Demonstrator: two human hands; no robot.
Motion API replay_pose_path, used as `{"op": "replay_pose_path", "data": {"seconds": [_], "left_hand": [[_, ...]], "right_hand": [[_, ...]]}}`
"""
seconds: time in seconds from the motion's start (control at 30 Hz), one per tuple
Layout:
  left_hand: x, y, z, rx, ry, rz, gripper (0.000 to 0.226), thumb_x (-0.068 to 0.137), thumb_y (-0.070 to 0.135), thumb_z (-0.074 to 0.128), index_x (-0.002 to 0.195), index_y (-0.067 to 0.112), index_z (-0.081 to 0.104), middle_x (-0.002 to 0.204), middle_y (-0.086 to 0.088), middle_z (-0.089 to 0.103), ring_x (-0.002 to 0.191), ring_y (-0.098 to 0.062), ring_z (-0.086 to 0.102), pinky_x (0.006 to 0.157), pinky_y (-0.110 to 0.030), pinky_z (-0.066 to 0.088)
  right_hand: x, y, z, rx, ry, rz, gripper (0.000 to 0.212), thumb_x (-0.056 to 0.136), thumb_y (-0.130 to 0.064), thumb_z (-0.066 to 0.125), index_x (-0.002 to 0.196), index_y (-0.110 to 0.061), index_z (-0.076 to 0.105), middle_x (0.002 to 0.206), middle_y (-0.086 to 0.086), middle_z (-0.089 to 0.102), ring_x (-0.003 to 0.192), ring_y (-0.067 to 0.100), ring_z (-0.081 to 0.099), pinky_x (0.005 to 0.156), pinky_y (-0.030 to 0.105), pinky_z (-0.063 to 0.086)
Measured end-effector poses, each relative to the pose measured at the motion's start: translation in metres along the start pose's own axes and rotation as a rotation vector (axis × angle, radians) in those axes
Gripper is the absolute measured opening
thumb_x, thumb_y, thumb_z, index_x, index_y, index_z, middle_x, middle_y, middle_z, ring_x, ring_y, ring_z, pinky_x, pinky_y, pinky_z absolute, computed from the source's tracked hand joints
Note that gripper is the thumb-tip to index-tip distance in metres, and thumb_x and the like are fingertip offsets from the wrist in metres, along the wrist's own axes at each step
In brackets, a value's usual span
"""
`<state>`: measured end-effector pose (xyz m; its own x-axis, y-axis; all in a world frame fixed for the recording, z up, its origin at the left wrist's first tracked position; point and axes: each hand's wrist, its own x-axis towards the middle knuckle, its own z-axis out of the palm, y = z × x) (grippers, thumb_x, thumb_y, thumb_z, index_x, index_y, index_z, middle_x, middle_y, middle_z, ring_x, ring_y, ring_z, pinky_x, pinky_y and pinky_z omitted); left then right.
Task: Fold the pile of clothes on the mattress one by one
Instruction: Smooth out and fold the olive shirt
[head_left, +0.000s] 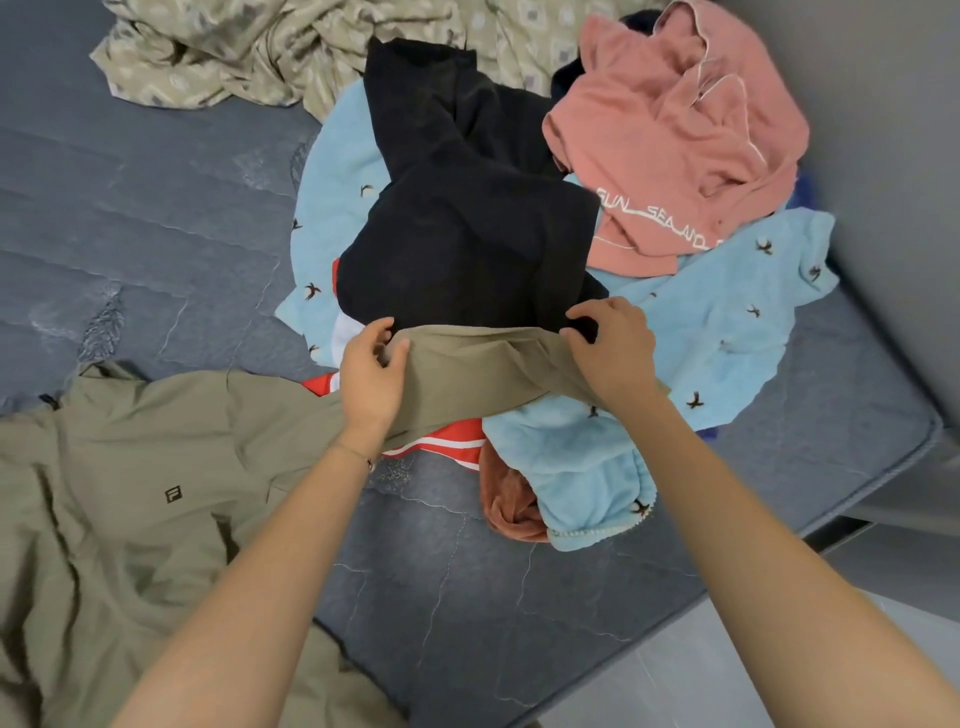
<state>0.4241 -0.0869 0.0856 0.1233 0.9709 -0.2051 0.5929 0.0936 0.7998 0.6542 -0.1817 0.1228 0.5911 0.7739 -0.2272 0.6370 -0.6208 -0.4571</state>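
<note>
Apparently nothing is folded yet: left of the pile (467, 234), the khaki jacket (130, 467) sprawls on the mattress (156, 208), its sleeve across the pile's near edge, pinched by your left hand (369, 374) and right hand (613, 353); the whole pile waits.

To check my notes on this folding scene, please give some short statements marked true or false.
1. Both the left hand and the right hand grip the khaki fabric jacket. True.
2. The black cloth garment lies beneath the light blue fleece blanket. False: it lies on top of it.
3. The pink cotton top bears white lettering. True.
4. The khaki jacket is folded neatly. False: it lies spread and crumpled on the grey quilted mattress.
</note>
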Motion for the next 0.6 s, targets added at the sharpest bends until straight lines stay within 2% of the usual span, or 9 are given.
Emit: {"op": "replay_pose_path", "data": {"seconds": [0.07, 0.2, 0.33, 0.53, 0.6], "left_hand": [[-0.006, -0.004, -0.006, 0.060, 0.031, 0.102, 0.035, 0.095, 0.012, 0.058, 0.130, 0.006, 0.057, 0.122, -0.009, 0.062, 0.115, -0.021, 0.054, 0.098, -0.019, 0.035], [-0.024, -0.022, -0.021, 0.270, 0.042, 0.232, 0.044, 0.095, 0.023, 0.060, 0.136, 0.012, 0.053, 0.140, -0.010, 0.052, 0.132, -0.027, 0.044, 0.110, -0.041, 0.031], [-0.047, -0.053, -0.052, 0.391, 0.005, 0.194, 0.048, 0.095, 0.034, 0.057, 0.140, 0.020, 0.048, 0.151, -0.007, 0.039, 0.142, -0.028, 0.030, 0.115, -0.045, 0.015], [-0.074, -0.126, -0.145, 0.484, 0.047, 0.074, 0.053, 0.095, 0.042, 0.056, 0.144, 0.024, 0.044, 0.155, -0.005, 0.034, 0.145, -0.026, 0.023, 0.118, -0.047, 0.011], [-0.085, -0.152, -0.181, 0.495, 0.072, 0.057, 0.056, 0.094, 0.043, 0.057, 0.145, 0.026, 0.043, 0.155, -0.005, 0.033, 0.147, -0.027, 0.020, 0.119, -0.049, 0.008]], "right_hand": [[-0.011, -0.002, 0.008, 0.012, 0.003, -0.052, 0.027, 0.089, -0.029, 0.064, 0.114, -0.020, 0.066, 0.121, 0.003, 0.057, 0.117, 0.023, 0.046, 0.097, 0.036, 0.039], [-0.039, -0.024, 0.030, -0.016, -0.023, -0.164, 0.042, 0.089, -0.035, 0.064, 0.127, -0.020, 0.059, 0.135, 0.003, 0.052, 0.129, 0.022, 0.041, 0.107, 0.036, 0.032], [-0.070, -0.069, 0.061, -0.076, -0.090, -0.257, 0.052, 0.091, -0.040, 0.061, 0.137, -0.020, 0.051, 0.138, 0.003, 0.050, 0.131, 0.025, 0.041, 0.110, 0.038, 0.029], [-0.127, -0.156, 0.117, -0.106, -0.198, -0.362, 0.060, 0.091, -0.045, 0.059, 0.144, -0.021, 0.044, 0.147, 0.005, 0.044, 0.135, 0.027, 0.037, 0.111, 0.036, 0.025], [-0.156, -0.188, 0.137, -0.101, -0.194, -0.410, 0.061, 0.089, -0.043, 0.063, 0.142, -0.017, 0.047, 0.145, 0.009, 0.046, 0.135, 0.030, 0.039, 0.111, 0.039, 0.027]]}}
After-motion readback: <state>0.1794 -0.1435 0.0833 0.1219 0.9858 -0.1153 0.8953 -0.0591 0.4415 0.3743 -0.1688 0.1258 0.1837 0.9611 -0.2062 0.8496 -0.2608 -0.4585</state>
